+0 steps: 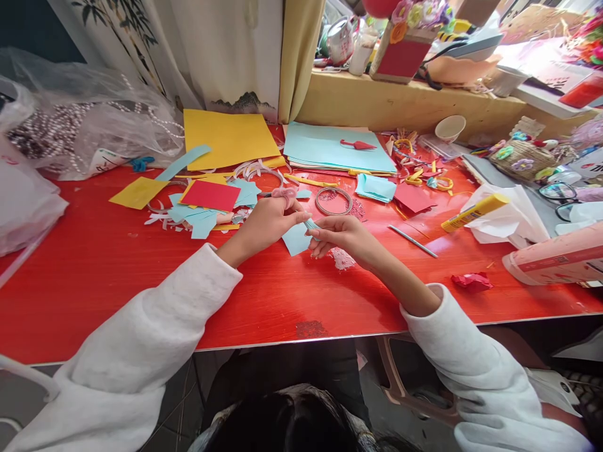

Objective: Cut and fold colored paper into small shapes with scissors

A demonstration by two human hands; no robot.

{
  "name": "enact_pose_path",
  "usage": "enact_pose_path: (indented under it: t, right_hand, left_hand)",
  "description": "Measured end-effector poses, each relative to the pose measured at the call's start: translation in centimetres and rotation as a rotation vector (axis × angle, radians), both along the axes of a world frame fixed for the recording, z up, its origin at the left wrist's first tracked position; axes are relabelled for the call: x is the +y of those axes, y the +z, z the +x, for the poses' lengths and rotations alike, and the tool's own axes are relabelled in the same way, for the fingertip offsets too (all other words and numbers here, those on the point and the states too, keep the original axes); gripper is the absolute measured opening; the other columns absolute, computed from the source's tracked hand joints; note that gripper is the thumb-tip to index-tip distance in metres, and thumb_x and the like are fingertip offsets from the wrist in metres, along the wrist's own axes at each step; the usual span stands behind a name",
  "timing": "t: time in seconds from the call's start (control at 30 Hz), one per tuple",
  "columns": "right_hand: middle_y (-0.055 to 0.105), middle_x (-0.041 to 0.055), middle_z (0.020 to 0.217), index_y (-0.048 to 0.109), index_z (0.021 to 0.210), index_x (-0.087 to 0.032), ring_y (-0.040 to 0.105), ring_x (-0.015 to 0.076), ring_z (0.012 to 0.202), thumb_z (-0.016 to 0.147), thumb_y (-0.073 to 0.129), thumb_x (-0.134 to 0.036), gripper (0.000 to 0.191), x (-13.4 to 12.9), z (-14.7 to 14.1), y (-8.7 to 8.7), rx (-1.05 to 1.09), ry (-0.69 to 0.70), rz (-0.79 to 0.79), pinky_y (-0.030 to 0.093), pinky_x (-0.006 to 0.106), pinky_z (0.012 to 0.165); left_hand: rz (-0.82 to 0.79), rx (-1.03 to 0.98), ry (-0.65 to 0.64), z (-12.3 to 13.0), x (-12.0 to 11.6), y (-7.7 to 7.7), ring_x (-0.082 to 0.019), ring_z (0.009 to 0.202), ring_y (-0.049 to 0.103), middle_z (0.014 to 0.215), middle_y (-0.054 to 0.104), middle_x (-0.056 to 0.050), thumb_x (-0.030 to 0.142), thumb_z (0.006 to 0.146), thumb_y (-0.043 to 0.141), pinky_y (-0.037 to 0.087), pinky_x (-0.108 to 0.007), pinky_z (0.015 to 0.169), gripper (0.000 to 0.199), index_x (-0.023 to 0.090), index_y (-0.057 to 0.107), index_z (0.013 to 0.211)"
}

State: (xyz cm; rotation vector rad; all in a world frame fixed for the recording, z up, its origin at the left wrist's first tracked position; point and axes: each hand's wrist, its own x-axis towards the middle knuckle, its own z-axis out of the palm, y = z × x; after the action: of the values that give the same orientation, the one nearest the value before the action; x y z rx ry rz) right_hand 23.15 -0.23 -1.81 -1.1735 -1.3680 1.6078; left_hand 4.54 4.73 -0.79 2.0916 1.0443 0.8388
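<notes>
Both my hands meet over the middle of the red table [141,295]. Between them is a small folded piece of light blue paper [311,226]. My left hand [271,220] pinches its upper left end, and my right hand [346,238] grips the lower right end with the fingers curled. A flat blue paper sheet [296,240] lies just beneath my fingers. Behind my hands rests a roll of tape [334,201]. Blue paper scraps [200,220] and a red paper square [210,195] lie left of my left hand.
Yellow sheets [226,135] and a blue paper stack [334,147] lie at the back. To the right are a glue stick [475,212], a thin grey-blue stick [412,241], a pink bottle [556,260] and crumpled red paper [471,282]. A plastic bag of beads [94,125] stands left.
</notes>
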Motion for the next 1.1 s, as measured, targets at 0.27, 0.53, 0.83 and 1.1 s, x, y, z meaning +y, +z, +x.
enact_pose_path:
  t: [0.27,0.53,0.83,1.1]
  right_hand:
    - [0.072,0.0057,0.073,0.067,0.077,-0.012,0.072,0.0152,0.066,0.072,0.077,-0.041,0.031,0.05,-0.03,0.12,-0.016,0.023,-0.068,0.059,0.024,0.062]
    - [0.072,0.0054,0.071,0.069,0.079,-0.012,0.069,0.0117,0.059,0.073,0.077,-0.039,0.029,0.01,0.22,0.0,0.05,-0.078,-0.043,0.057,0.021,0.059]
    - [0.075,0.0092,0.084,0.07,0.087,-0.012,0.073,0.0155,0.072,0.078,0.071,-0.045,0.034,-0.12,0.07,0.14,0.106,0.007,-0.103,0.059,0.025,0.072]
    - [0.075,0.0078,0.079,0.07,0.082,-0.013,0.072,0.014,0.067,0.077,0.073,-0.041,0.029,0.01,0.41,-0.05,0.116,-0.057,-0.032,0.059,0.025,0.069]
  left_hand:
    - [0.022,0.009,-0.008,-0.02,-0.19,0.08,-0.015,0.075,0.053,0.075,0.063,-0.001,0.041,0.081,0.059,0.04,-0.03,0.072,0.032,0.019,0.047,0.062]
    - [-0.2,-0.051,-0.048,0.29,0.06,-0.27,-0.016,0.082,0.055,0.084,0.062,-0.002,0.049,0.082,0.058,0.042,-0.029,0.074,0.032,0.018,0.062,0.085]
    - [-0.279,-0.177,-0.062,0.23,0.34,-0.57,-0.014,0.069,0.047,0.06,0.049,0.001,0.047,0.078,0.064,0.041,-0.029,0.069,0.033,0.018,0.057,0.063]
    - [-0.217,-0.132,-0.172,0.2,0.39,-0.52,-0.014,0.074,0.046,0.065,0.049,0.0,0.048,0.083,0.056,0.042,-0.028,0.074,0.039,0.018,0.05,0.059]
